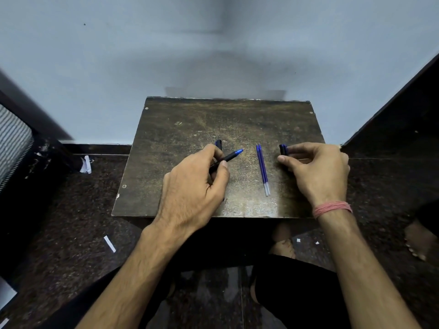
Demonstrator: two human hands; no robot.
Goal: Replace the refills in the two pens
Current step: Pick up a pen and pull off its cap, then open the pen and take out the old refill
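Note:
On a small dark wooden table (190,119), my left hand (197,184) grips a black pen (231,156) whose uncapped blue tip points up and to the right. A second dark pen (218,144) pokes out just beyond that hand's fingers and lies on the table. Two blue refills (262,169) lie side by side in the middle, tips away from me. My right hand (316,169), with a pink thread band at the wrist, closes its fingertips on a dark blue pen cap (283,149) resting on the table to the right of the refills.
The table stands against a pale blue wall (142,55). Dark furniture flanks it on the left (28,143) and right (392,129). Paper scraps (109,244) lie on the dark speckled floor. My knees and feet sit under the near table edge.

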